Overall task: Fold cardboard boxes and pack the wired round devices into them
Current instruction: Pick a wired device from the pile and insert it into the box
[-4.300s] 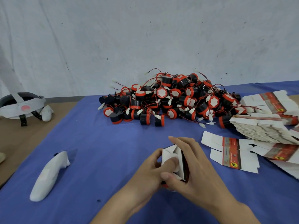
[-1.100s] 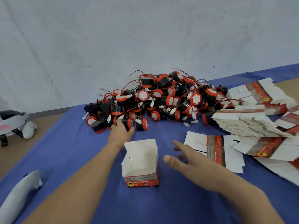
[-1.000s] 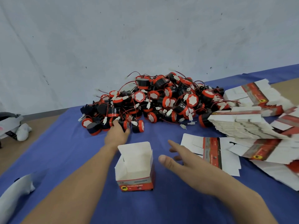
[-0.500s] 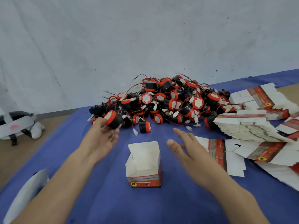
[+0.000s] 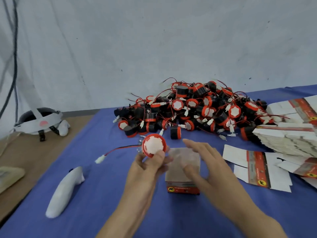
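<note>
My left hand (image 5: 147,166) grips a red-rimmed round device (image 5: 154,145) with a white face, held above the blue cloth just left of the folded box. Its red and black wire (image 5: 120,149) trails left to a white plug. The folded cardboard box (image 5: 183,172) stands upright with its top open and a red band at its base. My right hand (image 5: 204,162) hovers blurred over the box, fingers spread, holding nothing. A big pile of round wired devices (image 5: 197,110) lies behind.
Flat unfolded box blanks (image 5: 257,167) lie to the right, beside a thick stack of blanks (image 5: 288,136). A white controller (image 5: 64,191) rests on the cloth at the left. A headset (image 5: 40,121) sits on the brown tabletop at far left. A wall stands close behind.
My left hand reached into the pile, took one device and brought it back beside the box. My right hand moved over the open box. Earlier both hands were folding the box.
</note>
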`<state>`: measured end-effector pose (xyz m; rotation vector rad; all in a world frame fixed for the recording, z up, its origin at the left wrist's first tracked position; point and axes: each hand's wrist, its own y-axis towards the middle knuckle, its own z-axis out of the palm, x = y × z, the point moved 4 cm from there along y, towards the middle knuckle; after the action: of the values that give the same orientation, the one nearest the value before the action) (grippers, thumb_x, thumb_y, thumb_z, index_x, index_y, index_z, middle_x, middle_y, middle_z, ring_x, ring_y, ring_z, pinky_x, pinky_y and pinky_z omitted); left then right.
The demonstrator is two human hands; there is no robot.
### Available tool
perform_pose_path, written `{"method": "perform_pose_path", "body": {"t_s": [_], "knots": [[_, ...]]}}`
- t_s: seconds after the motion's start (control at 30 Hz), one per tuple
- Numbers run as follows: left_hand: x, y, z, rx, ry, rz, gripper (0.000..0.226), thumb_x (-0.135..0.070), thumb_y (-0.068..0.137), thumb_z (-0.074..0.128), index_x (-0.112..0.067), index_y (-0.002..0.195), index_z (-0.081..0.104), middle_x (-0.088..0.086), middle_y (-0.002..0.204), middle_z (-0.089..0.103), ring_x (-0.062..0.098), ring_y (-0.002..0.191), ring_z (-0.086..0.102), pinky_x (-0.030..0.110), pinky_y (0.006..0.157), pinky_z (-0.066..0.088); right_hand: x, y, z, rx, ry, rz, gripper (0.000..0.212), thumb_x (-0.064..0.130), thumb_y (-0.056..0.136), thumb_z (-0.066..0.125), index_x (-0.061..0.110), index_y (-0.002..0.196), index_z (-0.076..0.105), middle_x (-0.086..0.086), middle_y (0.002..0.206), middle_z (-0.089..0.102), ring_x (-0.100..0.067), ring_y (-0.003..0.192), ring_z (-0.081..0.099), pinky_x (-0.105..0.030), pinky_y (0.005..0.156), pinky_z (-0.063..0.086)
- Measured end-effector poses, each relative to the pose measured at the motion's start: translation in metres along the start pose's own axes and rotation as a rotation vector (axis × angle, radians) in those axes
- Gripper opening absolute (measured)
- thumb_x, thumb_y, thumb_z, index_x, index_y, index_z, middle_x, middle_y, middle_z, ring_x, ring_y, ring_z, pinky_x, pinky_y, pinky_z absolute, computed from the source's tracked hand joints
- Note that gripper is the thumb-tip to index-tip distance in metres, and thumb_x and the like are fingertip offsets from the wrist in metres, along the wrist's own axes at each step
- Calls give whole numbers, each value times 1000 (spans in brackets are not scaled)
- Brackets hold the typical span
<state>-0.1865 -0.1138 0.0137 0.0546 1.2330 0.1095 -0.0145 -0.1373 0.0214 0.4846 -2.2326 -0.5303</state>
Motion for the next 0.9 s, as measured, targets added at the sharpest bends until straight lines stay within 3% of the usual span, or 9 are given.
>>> {"method": "perform_pose_path", "body": {"t_s": [0.13,0.2,0.4,0.5,0.57,0.67,0.73,0.83,0.9], "knots": [[8,-10,5,131,132,-42,59,-42,67,80,-19,120,64,0,110,75,18,95,73,30,74,57,12,-2,10,-56,-167,-117,73,65,88,51,55,150,14,32,150,24,13,137,19,-11,109,22],[10,-13,5,191,263,-35,59,-51,63,78,-29,117,66,-9,111,74,12,101,71,31,82,58,14,-1,11,-90,-148,-143,68,58,90,50,53,149,18,43,144,23,17,134,22,-10,108,27],[2,-20,5,267,323,17,39,-46,77,80,-33,111,66,-13,101,75,5,85,72,17,69,55,15,-1,12,-129,-111,-167,60,56,85,50,51,141,30,48,138,27,20,131,25,-4,107,22],[1,-21,5,252,316,69,29,-44,81,67,-40,109,68,-15,107,74,6,97,70,24,80,58,16,-2,14,-158,-58,-154,55,58,84,55,47,135,36,39,138,36,14,129,33,-8,105,30],[-2,-20,2,192,294,106,38,-47,83,62,-38,120,65,-15,114,72,7,104,69,30,87,58,18,-4,14,-159,-62,-183,51,57,86,60,45,132,40,38,134,40,13,126,35,-9,101,33],[-9,-17,-8,114,464,195,58,-66,88,55,-49,142,43,-22,123,63,4,99,68,18,85,53,19,-7,11,-199,-165,-246,42,49,96,51,38,135,43,32,137,42,11,135,29,-13,110,28],[-15,-18,-13,127,631,273,50,-67,89,47,-64,137,34,-31,118,58,3,93,64,12,80,49,17,-9,0,-332,-213,-259,44,35,100,48,30,143,41,13,147,42,-3,143,30,-21,116,27],[-20,-20,-14,174,669,318,36,-68,93,41,-67,129,45,-35,111,60,-5,96,61,8,79,45,15,-7,-16,-450,-221,-230,56,26,101,46,33,153,29,9,155,34,-1,144,24,-15,116,20],[-24,-22,-15,175,567,330,40,-67,89,43,-55,124,57,-31,94,67,-8,80,61,4,72,43,11,-6,-21,-432,-186,-195,59,28,102,43,42,155,21,18,156,26,4,143,22,-9,113,18]]}}
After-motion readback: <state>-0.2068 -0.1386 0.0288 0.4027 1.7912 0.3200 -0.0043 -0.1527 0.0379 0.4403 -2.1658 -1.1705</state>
